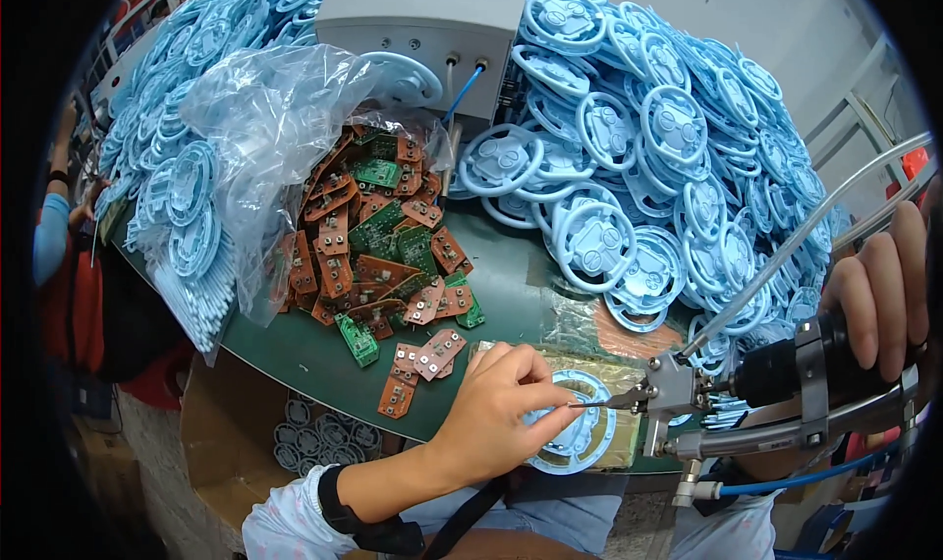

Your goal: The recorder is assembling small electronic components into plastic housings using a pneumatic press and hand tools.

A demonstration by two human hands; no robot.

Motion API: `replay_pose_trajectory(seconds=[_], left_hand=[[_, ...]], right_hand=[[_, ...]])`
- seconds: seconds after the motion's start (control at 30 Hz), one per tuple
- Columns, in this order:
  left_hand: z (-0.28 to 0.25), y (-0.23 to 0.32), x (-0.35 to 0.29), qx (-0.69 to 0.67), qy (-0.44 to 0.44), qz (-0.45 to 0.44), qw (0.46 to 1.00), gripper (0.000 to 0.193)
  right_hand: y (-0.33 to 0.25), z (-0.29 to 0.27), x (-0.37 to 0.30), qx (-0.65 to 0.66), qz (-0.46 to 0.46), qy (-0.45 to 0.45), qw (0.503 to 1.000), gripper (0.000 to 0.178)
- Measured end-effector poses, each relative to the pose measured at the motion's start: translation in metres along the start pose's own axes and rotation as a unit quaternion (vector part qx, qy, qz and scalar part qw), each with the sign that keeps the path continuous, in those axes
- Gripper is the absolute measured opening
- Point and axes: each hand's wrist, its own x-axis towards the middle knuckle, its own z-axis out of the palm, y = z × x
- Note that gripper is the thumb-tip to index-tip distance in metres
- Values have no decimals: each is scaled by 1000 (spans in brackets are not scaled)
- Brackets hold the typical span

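A light blue plastic steering-wheel-shaped part (592,424) lies on a yellowish pad (621,444) at the table's near edge. My left hand (506,403) rests over its left side, thumb and forefinger pinched by the thin metal tip of a powered screwdriver (771,371). Whatever is between those fingertips is too small to make out. My right hand (879,290) is wrapped round the screwdriver's black body at the far right. The tool lies nearly level, its metal head (671,393) pointing left above the part. My left hand covers some of the part.
Left of the pad lie loose circuit boards (417,364), with a bigger heap (378,236) spilling from a clear plastic bag (270,138). Blue wheel parts (678,128) pile high at right and back left. A grey metal box (417,29) stands behind. A carton (226,442) sits below.
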Motion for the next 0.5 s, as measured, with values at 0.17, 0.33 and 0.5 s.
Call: replay_pose_trajectory(seconds=[0.17, 0.33, 0.5], left_hand=[[-3, 4, -2, 85, 27, 74, 993, 9], [3, 8, -4, 132, 23, 96, 986, 16], [3, 24, -4, 170, 79, 46, 981, 30]], right_hand=[[1, 3, -1, 3, -4, 23, 1000, 46], [-5, 8, -1, -21, 15, 13, 1000, 45], [-3, -1, -7, -47, 1, 48, 998, 44]])
